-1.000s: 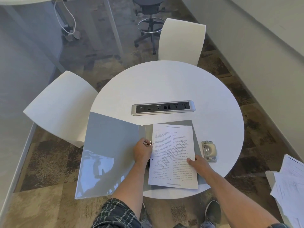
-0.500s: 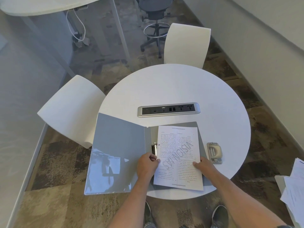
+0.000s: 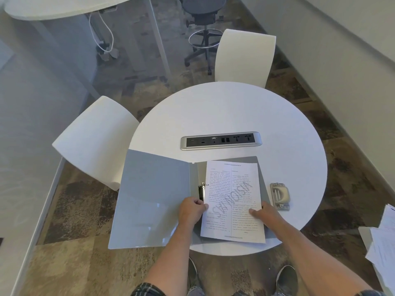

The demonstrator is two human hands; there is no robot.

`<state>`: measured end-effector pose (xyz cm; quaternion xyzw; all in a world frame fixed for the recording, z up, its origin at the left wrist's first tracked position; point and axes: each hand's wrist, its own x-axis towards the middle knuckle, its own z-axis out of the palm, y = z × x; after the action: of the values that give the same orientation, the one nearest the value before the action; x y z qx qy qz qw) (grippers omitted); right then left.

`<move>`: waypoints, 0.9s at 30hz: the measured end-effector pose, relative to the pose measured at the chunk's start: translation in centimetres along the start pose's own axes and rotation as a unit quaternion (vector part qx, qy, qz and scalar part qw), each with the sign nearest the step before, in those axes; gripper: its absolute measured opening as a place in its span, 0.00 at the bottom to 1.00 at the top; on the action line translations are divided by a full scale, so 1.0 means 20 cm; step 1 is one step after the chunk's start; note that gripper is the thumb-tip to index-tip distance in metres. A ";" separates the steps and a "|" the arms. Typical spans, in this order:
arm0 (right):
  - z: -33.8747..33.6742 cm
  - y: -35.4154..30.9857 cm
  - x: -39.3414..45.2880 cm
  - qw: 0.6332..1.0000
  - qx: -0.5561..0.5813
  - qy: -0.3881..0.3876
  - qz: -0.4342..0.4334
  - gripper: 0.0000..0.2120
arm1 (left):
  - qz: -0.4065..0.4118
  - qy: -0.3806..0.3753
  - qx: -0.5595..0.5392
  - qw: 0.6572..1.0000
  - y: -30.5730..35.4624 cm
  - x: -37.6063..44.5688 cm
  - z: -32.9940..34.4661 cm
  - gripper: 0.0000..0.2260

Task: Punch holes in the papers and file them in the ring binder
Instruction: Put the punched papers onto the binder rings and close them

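A grey ring binder point(image 3: 154, 197) lies open on the near part of the round white table point(image 3: 235, 112), its left cover hanging past the table's edge. A printed paper point(image 3: 233, 201) lies on the binder's right half, its left edge at the metal ring mechanism point(image 3: 201, 192). My left hand point(image 3: 191, 211) rests closed at the lower end of the ring mechanism and touches the paper's left edge. My right hand point(image 3: 264, 212) presses flat on the paper's right edge. A grey hole punch point(image 3: 279, 195) sits on the table right of the binder.
A silver power and socket strip point(image 3: 221, 140) is set into the table's middle. White chairs stand at the far side point(image 3: 245, 56) and the left point(image 3: 94, 139). A stack of loose papers point(image 3: 382, 238) lies at the right edge of view. My shoes show under the table.
My left hand slid down along the ring mechanism toward its lower end, uncovering the upper ring. The paper stays on the binder's right half under my right hand. The view shifted slightly.
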<state>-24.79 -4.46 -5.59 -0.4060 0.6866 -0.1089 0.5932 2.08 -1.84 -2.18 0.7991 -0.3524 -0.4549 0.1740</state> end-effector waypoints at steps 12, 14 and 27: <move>0.01 0.00 0.00 1.000 0.011 -0.012 0.008 0.09 | -0.050 -0.035 -0.058 0.996 0.01 0.02 -0.02 0.08; 0.00 -0.01 0.00 1.000 0.010 -0.005 0.011 0.10 | -0.051 -0.039 -0.063 0.996 0.02 0.03 -0.03 0.08; -0.01 0.00 0.05 0.999 0.039 0.005 0.028 0.16 | -0.025 -0.043 -0.035 0.998 0.02 0.05 -0.03 0.05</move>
<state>-24.86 -5.15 -6.21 -0.3627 0.6963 -0.1206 0.6076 2.71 -2.88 -2.25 0.7808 -0.3236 -0.5050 0.1751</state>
